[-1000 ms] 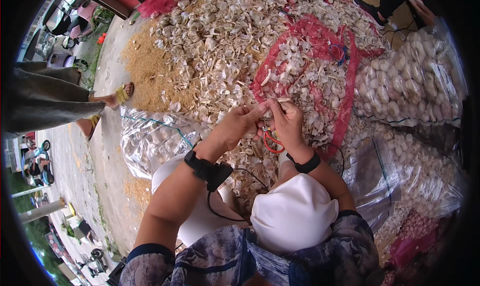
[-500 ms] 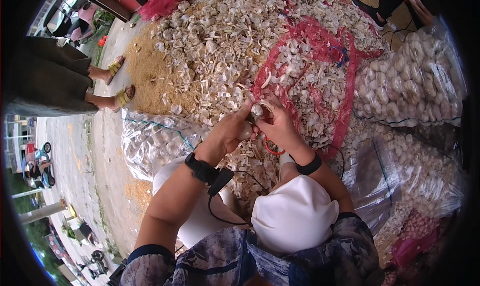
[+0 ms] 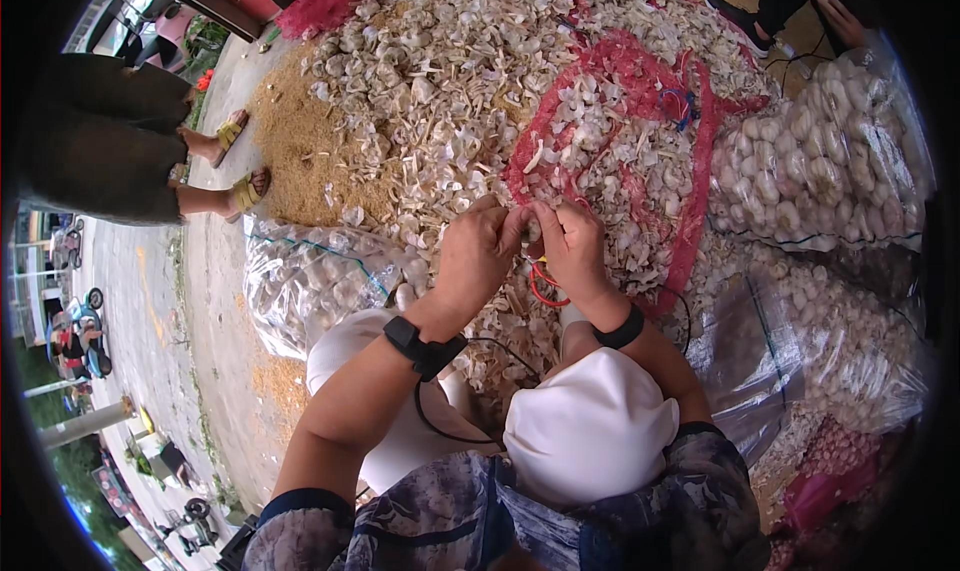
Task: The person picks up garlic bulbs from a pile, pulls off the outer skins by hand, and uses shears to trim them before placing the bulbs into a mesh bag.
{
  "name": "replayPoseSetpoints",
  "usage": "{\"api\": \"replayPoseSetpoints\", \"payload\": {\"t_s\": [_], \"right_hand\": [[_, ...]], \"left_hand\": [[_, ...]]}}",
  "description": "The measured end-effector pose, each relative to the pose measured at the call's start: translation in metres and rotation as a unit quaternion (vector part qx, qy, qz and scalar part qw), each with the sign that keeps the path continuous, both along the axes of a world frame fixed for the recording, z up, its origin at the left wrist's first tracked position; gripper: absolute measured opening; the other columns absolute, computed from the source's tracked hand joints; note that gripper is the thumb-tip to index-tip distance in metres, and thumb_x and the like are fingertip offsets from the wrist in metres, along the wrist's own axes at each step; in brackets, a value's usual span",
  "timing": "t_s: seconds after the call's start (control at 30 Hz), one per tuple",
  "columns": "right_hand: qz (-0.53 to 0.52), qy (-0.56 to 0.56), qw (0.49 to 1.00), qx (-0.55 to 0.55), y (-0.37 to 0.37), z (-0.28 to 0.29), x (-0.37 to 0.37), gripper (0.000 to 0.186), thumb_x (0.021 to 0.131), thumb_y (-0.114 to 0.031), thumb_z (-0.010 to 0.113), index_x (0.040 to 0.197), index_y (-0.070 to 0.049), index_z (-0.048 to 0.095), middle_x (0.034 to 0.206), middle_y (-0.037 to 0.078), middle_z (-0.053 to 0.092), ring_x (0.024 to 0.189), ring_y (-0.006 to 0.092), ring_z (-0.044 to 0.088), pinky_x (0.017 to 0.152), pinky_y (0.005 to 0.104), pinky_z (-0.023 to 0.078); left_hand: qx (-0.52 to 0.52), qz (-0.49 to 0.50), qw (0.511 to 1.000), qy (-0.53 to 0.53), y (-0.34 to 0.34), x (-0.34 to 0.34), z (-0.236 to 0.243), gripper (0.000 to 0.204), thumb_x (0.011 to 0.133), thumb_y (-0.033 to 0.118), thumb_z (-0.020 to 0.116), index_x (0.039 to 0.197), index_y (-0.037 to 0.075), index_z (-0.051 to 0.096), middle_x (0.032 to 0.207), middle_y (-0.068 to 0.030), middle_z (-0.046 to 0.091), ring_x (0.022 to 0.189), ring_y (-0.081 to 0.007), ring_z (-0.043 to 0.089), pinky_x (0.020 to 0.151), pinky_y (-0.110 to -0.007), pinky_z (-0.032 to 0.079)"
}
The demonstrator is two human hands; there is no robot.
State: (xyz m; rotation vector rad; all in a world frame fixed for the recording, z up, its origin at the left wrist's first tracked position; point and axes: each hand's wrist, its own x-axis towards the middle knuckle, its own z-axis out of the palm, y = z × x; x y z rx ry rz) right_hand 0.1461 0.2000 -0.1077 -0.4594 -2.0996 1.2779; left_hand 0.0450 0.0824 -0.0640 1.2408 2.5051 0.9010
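My left hand [image 3: 478, 254] and my right hand [image 3: 574, 249] meet over the heap, thumbs and fingertips pinched together. Between them is a garlic bulb [image 3: 531, 230], mostly covered by the fingers. A red looped handle with a bit of yellow [image 3: 546, 293] sticks out below my right palm; the rest of that tool is hidden. Under and beyond the hands spreads a deep pile of garlic skins and stalks [image 3: 450, 121], with a red mesh bag [image 3: 690, 221] lying on it to the right.
A clear bag of garlic bulbs [image 3: 310, 291] stands left of my knees. Bigger filled garlic bags [image 3: 815, 161] crowd the right side. A person in sandals [image 3: 235, 141] stands at the left; another person's hand [image 3: 838, 16] shows at the far right. A dark cable [image 3: 455, 436] runs across my lap.
My hands have closed in on the garlic bulb, thumbs now meeting, so less of it shows. My left hand has turned, its back now facing up more.
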Motion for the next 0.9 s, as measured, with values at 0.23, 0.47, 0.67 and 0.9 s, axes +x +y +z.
{"api": "replayPoseSetpoints", "payload": {"t_s": [0.23,0.47,0.67,0.9], "right_hand": [[-0.041,-0.011,0.98,-0.195,-0.005,0.01,0.002,0.031,0.098,-0.014,0.056,0.072,0.002,0.054,0.062,0.013,0.059,0.051,0.0181,0.06,0.046,0.031,0.041],[-0.04,0.027,0.998,-0.049,-0.012,0.008,-0.002,0.022,0.101,-0.014,0.052,0.097,0.004,0.065,0.068,0.007,0.06,0.062,0.0107,0.058,0.057,0.0266,0.047],[-0.005,0.008,0.985,-0.174,-0.014,0.021,0.003,0.029,0.101,-0.017,0.052,0.081,0.001,0.061,0.06,0.008,0.06,0.045,0.0134,0.059,0.04,0.0274,0.042],[0.001,-0.008,0.941,-0.338,-0.016,0.005,0.001,0.035,0.104,-0.024,0.047,0.079,-0.001,0.057,0.063,0.005,0.059,0.044,0.0124,0.055,0.039,0.0262,0.044]], "left_hand": [[0.115,0.035,0.977,-0.176,-0.003,-0.001,0.013,0.046,0.092,0.044,0.063,0.089,-0.002,0.054,0.085,-0.0165,0.056,0.059,-0.0291,0.057,0.059,-0.039,0.047],[-0.028,-0.023,0.999,0.014,0.004,0.01,0.029,0.049,0.096,0.049,0.05,0.087,0.001,0.058,0.087,-0.0178,0.057,0.072,-0.042,0.061,0.061,-0.048,0.049],[-0.011,-0.015,1.0,0.017,0.004,0.006,0.018,0.042,0.101,0.033,0.045,0.078,0.002,0.06,0.079,-0.0169,0.057,0.071,-0.0396,0.061,0.061,-0.048,0.049],[0.005,0.068,0.97,-0.235,0.007,-0.005,-0.009,0.043,0.101,0.033,0.049,0.078,-0.002,0.057,0.068,-0.012,0.056,0.053,-0.0228,0.062,0.053,-0.037,0.048]]}}
